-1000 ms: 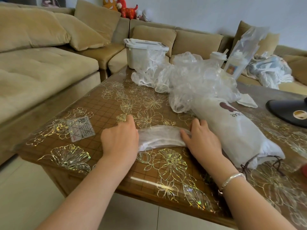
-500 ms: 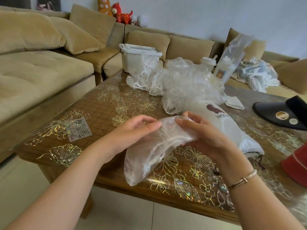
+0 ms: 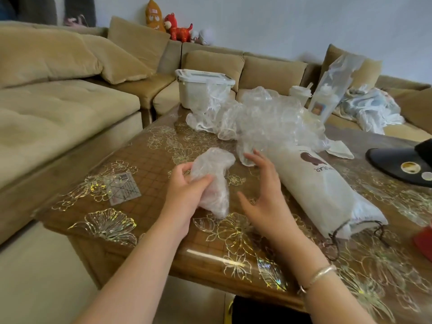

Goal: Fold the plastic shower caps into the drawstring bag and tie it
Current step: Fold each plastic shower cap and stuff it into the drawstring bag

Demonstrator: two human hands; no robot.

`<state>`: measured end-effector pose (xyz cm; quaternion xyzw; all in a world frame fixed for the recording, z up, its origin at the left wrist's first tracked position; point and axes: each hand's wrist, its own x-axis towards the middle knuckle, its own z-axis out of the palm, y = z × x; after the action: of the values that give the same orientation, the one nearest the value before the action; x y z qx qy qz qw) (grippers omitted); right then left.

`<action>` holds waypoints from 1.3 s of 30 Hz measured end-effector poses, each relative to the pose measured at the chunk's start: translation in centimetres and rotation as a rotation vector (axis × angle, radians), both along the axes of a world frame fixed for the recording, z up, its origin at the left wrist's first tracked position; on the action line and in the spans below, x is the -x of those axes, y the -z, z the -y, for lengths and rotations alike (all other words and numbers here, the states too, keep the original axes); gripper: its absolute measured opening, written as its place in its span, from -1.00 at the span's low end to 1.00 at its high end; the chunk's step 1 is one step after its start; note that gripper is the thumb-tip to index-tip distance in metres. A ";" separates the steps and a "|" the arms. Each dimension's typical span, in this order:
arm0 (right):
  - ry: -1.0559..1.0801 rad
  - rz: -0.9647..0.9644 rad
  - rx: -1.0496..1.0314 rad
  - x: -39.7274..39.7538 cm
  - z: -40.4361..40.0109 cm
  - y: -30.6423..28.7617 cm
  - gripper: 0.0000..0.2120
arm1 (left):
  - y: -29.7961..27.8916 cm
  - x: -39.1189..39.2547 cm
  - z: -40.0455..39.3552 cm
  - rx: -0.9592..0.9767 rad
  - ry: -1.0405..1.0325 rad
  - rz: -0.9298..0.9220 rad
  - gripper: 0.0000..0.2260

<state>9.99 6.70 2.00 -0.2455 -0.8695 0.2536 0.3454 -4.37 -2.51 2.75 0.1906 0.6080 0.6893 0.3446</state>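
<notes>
Bunching in the left hand (image 3: 187, 195), a folded shower cap (image 3: 214, 181) sits above the near part of the table (image 3: 149, 174); thumb and fingers are curled round its middle, and its lower end hangs toward the tabletop, though whether it touches is hard to tell. The right hand (image 3: 264, 199) is just beside it, fingers spread and loosely bent, holding nothing and apart from the cap. To the right lies the white drawstring bag (image 3: 322, 192), stuffed full and slanted across the table, its dark cord (image 3: 336, 237) trailing from the gathered near end. Beyond both, a pile of loose caps (image 3: 264, 120) is heaped against a lidded white tub (image 3: 201, 90); where one clear cap ends and the next begins cannot be made out. A bracelet (image 3: 320, 274) circles the right wrist. A black object (image 3: 402, 164) and a red one (image 3: 424, 239) are cut off by the right edge, so what they are is unclear. A small clear card (image 3: 121, 190) lies on the table at left, its print too fine to read.

Half a second ago both hands pinched the cap, which drooped long and flat between them; now the right hand has let go and the cap is gathered shorter in the left alone.
</notes>
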 end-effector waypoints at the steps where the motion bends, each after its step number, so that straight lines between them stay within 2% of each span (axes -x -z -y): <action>1: -0.048 0.112 -0.074 0.4 0.0 0.7 -0.29 | 0.6 0.0 -0.3 -0.012 -0.022 0.006 -0.62; 3: -0.102 0.236 -0.216 1.1 0.0 1.2 -0.29 | 1.3 0.0 -0.7 -0.020 -0.055 -0.005 -0.63; 5: -0.103 0.214 -0.289 1.6 -0.3 1.3 -0.41 | 1.6 0.2 -1.4 0.033 -0.064 -0.050 -0.63; 10: -0.133 0.205 -0.219 2.1 -1.3 1.3 -0.81 | 2.0 0.8 -2.0 0.134 -0.065 -0.116 -0.51; 11: -0.150 0.211 -0.171 2.1 -1.5 1.3 -0.84 | 2.1 0.9 -1.8 0.147 -0.079 -0.197 -0.49; 13: -0.167 0.230 -0.099 2.1 -1.9 1.4 -0.90 | 2.4 1.0 -1.4 0.196 -0.129 -0.509 -0.51; 15: -0.180 0.272 -0.046 2.2 -2.0 1.3 -0.93 | 2.6 0.9 -0.9 0.190 -0.190 -0.804 -0.61; 16: -0.193 0.286 -0.018 2.3 -2.1 1.2 -0.96 | 2.5 0.9 -0.7 0.170 -0.185 -0.868 -0.67; 18: -0.224 0.291 0.073 2.5 -2.4 0.9 -0.95 | 2.5 1.1 -0.6 0.144 -0.111 -0.882 -0.68; 21: -0.219 0.320 0.222 3.3 -2.9 0.1 -0.79 | 2.6 2.0 -0.6 0.187 0.015 -0.867 -0.75; 24: -0.099 0.340 0.284 4.4 -3.4 0.0 -0.59 | 2.1 1.9 -0.9 0.267 0.086 -0.734 -0.88; 25: -0.062 0.322 0.298 4.6 -3.5 0.1 -0.56 | 1.9 1.8 -1.1 0.279 0.083 -0.685 -0.81; 27: -0.014 0.270 0.316 4.8 -3.8 0.4 -0.57 | 1.7 1.6 -1.5 0.331 0.085 -0.686 -0.65; 28: 0.003 0.254 0.315 4.9 -3.9 0.5 -0.59 | 1.7 1.5 -1.7 0.381 0.088 -0.742 -0.64; 32: 0.064 0.275 0.304 5.2 -4.5 0.6 -0.65 | 2.3 1.6 -2.6 0.432 -0.003 -0.819 -0.85; 36: 0.194 0.210 0.253 5.3 -4.2 1.1 -0.79 | 2.6 1.8 -3.0 0.380 0.008 -0.749 -0.87; 39: 0.230 0.201 0.122 5.5 -3.6 1.6 -0.68 | 2.7 2.0 -3.2 0.355 0.016 -0.710 -0.87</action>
<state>4.45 10.31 0.39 -0.3881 -0.8489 0.2390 0.2677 -6.38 0.66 0.07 0.3594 0.7975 0.4621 0.1456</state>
